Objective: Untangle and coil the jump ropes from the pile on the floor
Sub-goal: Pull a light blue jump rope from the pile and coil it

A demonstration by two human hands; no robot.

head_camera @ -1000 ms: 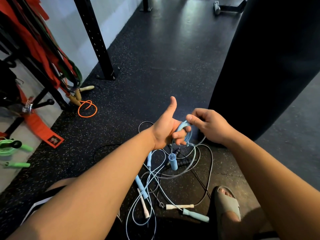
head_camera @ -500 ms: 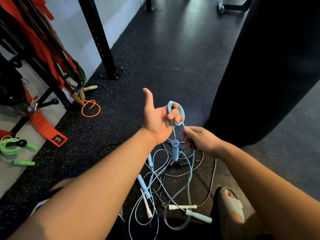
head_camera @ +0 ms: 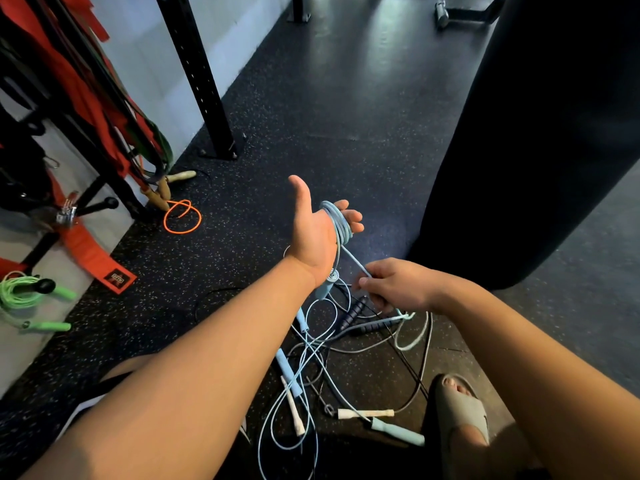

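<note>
My left hand is raised palm up, thumb out, with several turns of a light blue jump rope wound round its fingers. That rope's blue handle dangles under the wrist. My right hand, lower and to the right, pinches the same rope's free strand, which runs taut up to the coil. Beneath both hands lies the tangled pile of blue, white and black ropes on the floor, with a dark ribbed handle, white handles and a teal handle.
A black punching bag hangs close at the right. A rack post stands at the back left, with an orange rope coiled by it. Green ropes lie at the far left. My sandalled foot rests beside the pile.
My left hand has turned palm up and opened out with the coil on its fingers. My right hand has dropped lower along the rope, pulling the strand taut.
</note>
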